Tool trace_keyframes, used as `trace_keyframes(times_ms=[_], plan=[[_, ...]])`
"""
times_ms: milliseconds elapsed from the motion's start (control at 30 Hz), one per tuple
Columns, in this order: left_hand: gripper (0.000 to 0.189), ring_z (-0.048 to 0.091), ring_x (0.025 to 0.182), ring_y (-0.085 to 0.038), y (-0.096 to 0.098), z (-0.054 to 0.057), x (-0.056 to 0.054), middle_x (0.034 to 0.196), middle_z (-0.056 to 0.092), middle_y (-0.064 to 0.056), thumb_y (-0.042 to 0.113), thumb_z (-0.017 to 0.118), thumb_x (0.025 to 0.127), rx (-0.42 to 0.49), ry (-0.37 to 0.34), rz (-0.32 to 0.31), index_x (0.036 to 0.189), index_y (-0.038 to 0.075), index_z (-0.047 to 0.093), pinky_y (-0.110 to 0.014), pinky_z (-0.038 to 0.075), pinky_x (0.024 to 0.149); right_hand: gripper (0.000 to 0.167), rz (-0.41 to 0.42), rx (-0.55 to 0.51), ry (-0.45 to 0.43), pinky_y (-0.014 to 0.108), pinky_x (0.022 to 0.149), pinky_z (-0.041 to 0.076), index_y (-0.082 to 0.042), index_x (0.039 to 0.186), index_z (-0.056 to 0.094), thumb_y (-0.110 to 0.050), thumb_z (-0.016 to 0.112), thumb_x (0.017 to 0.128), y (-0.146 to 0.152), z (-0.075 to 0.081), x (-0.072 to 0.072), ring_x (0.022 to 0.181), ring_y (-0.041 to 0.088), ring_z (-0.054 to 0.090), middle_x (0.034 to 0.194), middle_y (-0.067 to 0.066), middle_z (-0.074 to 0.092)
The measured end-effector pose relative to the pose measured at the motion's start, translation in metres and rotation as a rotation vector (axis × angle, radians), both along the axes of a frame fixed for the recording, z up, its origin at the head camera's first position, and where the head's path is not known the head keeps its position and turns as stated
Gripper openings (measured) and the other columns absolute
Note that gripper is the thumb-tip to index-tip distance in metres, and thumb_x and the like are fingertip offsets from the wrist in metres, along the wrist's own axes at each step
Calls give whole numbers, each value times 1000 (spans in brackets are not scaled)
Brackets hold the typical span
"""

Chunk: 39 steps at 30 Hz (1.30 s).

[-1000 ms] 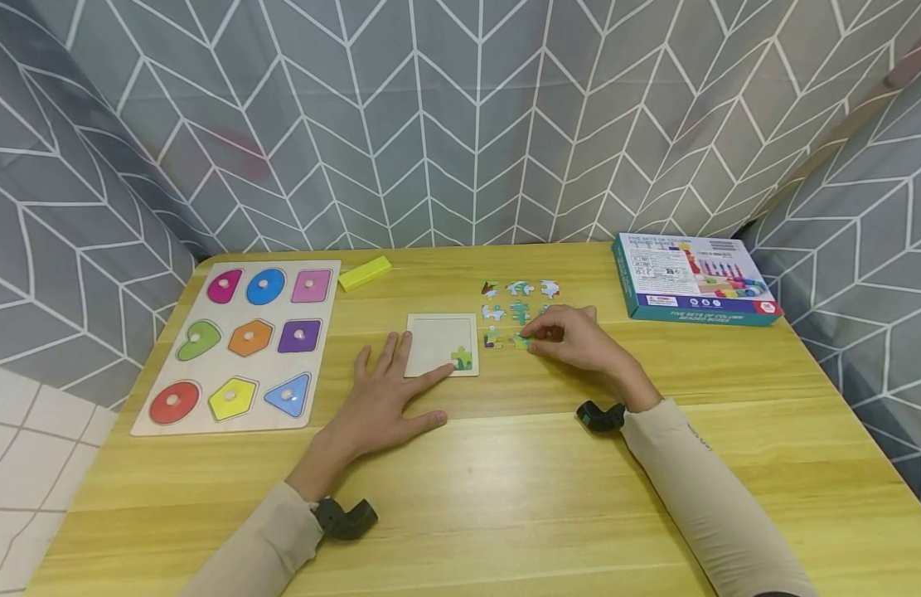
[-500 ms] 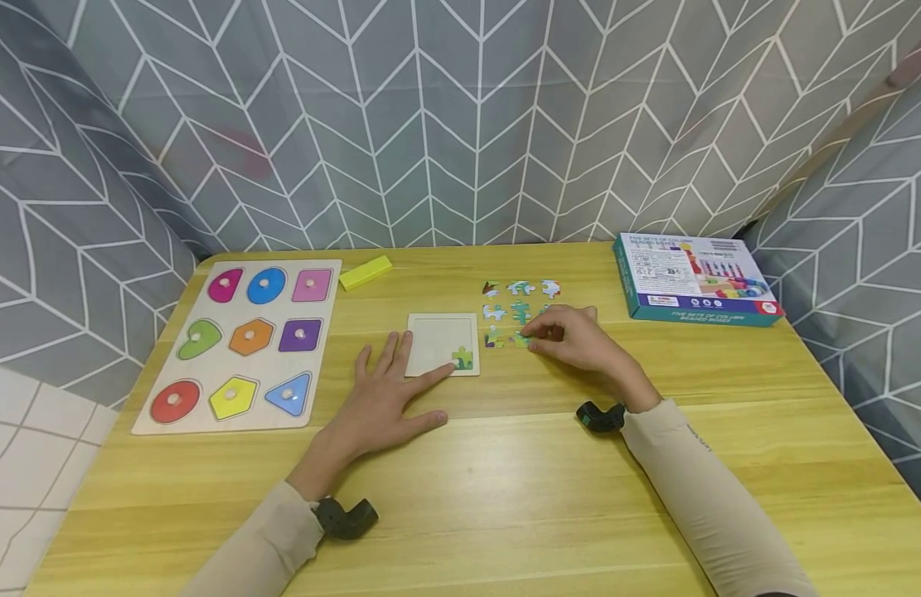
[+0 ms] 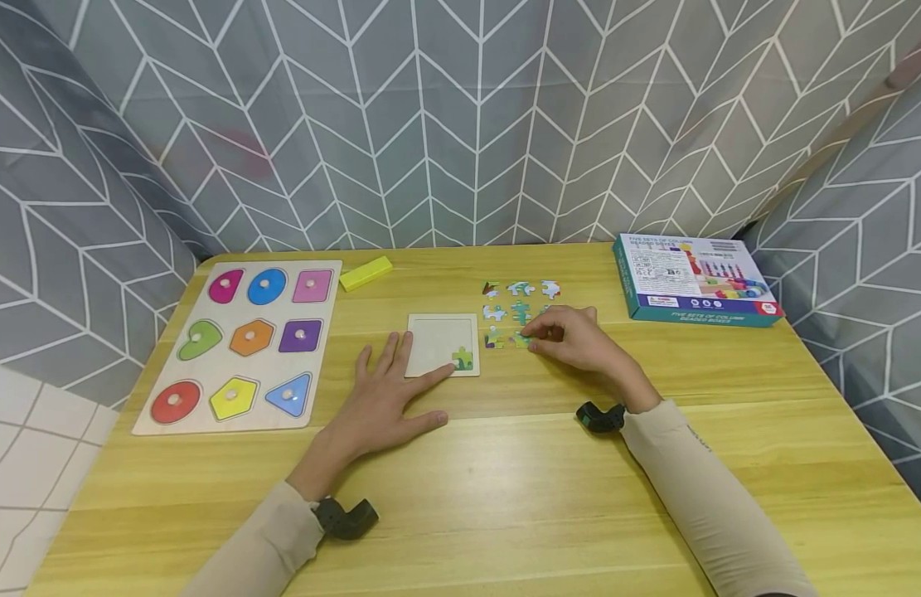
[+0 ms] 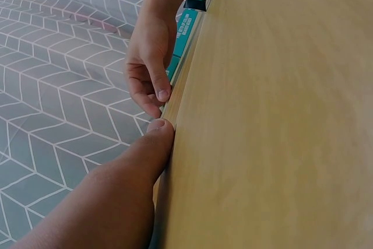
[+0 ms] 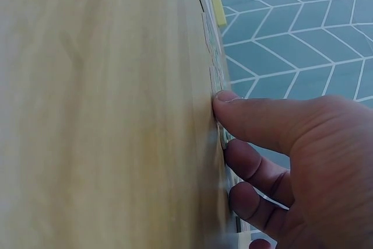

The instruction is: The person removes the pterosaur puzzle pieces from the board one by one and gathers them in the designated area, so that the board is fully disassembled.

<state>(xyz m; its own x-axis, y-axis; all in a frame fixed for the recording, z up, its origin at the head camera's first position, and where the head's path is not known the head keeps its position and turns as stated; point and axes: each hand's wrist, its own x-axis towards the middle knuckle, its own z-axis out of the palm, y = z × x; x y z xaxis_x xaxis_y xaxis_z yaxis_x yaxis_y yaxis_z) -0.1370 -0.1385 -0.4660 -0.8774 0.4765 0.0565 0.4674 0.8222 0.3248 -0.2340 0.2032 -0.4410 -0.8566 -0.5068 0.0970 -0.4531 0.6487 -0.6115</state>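
My left hand point(image 3: 380, 405) lies spread on the table, its fingertips touching the lower left side of a small square puzzle tray point(image 3: 430, 340). One green jigsaw piece point(image 3: 462, 357) sits in the tray's lower right corner, beside the index fingertip. To the right of the tray, my right hand point(image 3: 572, 336) pinches a green jigsaw piece point(image 3: 519, 341) between thumb and forefinger, down at table level. Several loose pieces lie in rows around it, among them a green-and-purple piece point(image 3: 494, 338) and a teal piece point(image 3: 521, 313). Pieces under the right hand are partly hidden.
On the left lies a wooden shape board point(image 3: 269, 369) with knobbed coloured shapes. A yellow block point(image 3: 365, 273) rests near the back edge, and a teal-sided toy box point(image 3: 695, 282) stands at the back right. A patterned curtain point(image 3: 445, 124) hangs behind the table.
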Motion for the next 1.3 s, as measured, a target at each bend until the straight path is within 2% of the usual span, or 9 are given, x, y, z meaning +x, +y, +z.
trace_keyframes(times_ms=[733,967,1300], plan=[[64,-2,159,-42,0,1,0,171,3,-22,75,46,94,-5,-5,0,154,56,31,-71,-2,120,17,-28,-48,-24,40,81,16,-17,107,78,-16,78,90,1,1,-1,83,19,56,92,-1,71],[64,-2,159,-43,1,1,0,171,2,-22,74,47,94,-4,-5,1,154,55,32,-71,-3,120,18,-1,-69,18,40,82,17,-16,107,79,-14,79,89,-8,3,1,82,18,55,90,0,71],[63,-4,158,-45,2,1,1,170,2,-24,72,46,96,-12,-2,-5,154,55,30,-72,-3,119,22,83,-95,60,41,86,21,-13,109,78,-14,81,87,-33,5,8,83,20,56,90,2,72]])
